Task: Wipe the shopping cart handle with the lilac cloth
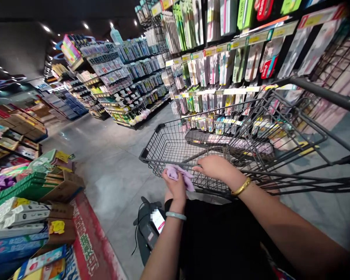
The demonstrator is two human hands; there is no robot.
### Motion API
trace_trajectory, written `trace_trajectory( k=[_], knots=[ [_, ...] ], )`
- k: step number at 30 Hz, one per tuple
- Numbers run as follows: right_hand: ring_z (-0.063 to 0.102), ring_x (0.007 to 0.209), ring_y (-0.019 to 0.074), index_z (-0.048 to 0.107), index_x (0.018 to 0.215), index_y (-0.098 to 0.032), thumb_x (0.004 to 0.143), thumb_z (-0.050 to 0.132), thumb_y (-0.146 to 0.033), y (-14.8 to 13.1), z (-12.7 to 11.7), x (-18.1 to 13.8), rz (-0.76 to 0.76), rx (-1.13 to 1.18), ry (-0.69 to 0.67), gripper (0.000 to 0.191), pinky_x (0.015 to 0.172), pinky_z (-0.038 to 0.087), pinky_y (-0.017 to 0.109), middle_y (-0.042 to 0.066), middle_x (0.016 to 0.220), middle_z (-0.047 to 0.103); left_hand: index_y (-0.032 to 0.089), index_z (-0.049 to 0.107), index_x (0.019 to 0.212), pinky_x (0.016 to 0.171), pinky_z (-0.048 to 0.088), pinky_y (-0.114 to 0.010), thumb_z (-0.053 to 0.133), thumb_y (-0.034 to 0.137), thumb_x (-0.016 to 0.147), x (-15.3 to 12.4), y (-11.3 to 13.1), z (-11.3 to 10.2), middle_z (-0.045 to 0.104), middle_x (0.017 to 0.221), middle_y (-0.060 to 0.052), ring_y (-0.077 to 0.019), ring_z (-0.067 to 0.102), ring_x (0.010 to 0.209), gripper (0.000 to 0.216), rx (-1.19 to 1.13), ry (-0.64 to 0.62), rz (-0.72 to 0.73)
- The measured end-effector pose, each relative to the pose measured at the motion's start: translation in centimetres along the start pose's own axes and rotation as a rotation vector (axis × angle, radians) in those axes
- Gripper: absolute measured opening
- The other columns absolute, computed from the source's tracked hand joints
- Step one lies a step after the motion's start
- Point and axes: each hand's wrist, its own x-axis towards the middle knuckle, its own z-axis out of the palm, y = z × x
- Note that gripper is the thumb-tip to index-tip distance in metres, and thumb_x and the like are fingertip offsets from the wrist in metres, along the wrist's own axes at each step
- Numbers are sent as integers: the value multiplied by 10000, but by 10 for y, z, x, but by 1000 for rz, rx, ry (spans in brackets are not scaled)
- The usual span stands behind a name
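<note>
Head view: lilac cloth point(187, 179) being clutched in bunch by left hand point(177, 187), just beside cart point(145, 154). Right hand point(214, 168) being held at near rim; grip cannot be told. Cart seemingly being wiped; firmer cloth contact probably being called for. Cloth's long axis being slanted down-right, loose end being pointed cartward.

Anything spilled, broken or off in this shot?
No spill or breakage stands out. The red strip along the floor at left has pale, patchy areas, so it looks worn, though that could be its print. The shelves lean in view, probably just camera tilt. The lavender cloth bunched in the left hand looks ordinary.
</note>
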Motion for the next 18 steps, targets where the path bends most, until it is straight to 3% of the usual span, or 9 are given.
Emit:
trace_trajectory(
  k=[3,5,6,10,12,15,18],
  knots=[
    [665,868,268,688,974,-174,954,294,-602,0,-1,-1,1,-10,-1,582,761,470,347,118,915,716,204,440,1189,913,484,-379,669,206,728,-56,-4,14,564,1081,-77,-202,594,993,514,-80,-283,117],
    [665,877,267,688,983,-171,954,296,-602,0,-1,-1,0,-15,-7,583,775,467,346,122,917,718,205,494,1136,929,476,-392,703,190,681,-73,-6,18,575,1061,-73,-221,585,1019,501,-91,-444,194],
    [665,878,267,687,984,-169,952,298,-605,0,-2,-1,2,-16,-10,585,775,467,344,124,915,718,207,512,1108,926,476,-388,706,176,667,-74,-8,18,581,1049,-65,-219,588,1011,484,-107,-460,171],
    [668,864,257,688,972,-166,950,310,-607,0,-2,-2,-1,-11,-6,582,760,469,332,125,915,720,208,479,1102,869,495,-336,633,164,730,-33,-15,9,593,1014,-41,-171,614,920,405,-207,-204,-149],
    [669,861,253,690,961,-160,952,322,-600,0,-2,-3,-12,-6,1,574,760,469,326,126,906,721,202,423,1153,861,493,-345,583,187,787,-10,-19,5,578,1043,-54,-166,611,922,400,-196,-93,-228],
    [671,870,255,691,951,-153,953,352,-580,-1,-3,-3,-14,-4,20,546,767,473,326,127,895,721,200,399,1166,847,496,-357,591,189,791,-4,-19,9,579,1035,-54,-164,616,894,422,-167,-58,-282],
    [672,877,265,695,948,-146,955,359,-569,-2,-5,-3,3,-4,12,541,775,482,344,133,890,720,209,430,1138,839,506,-335,660,171,743,-28,-11,18,607,1002,-39,-159,632,877,458,-180,-129,-291]
  ],
)
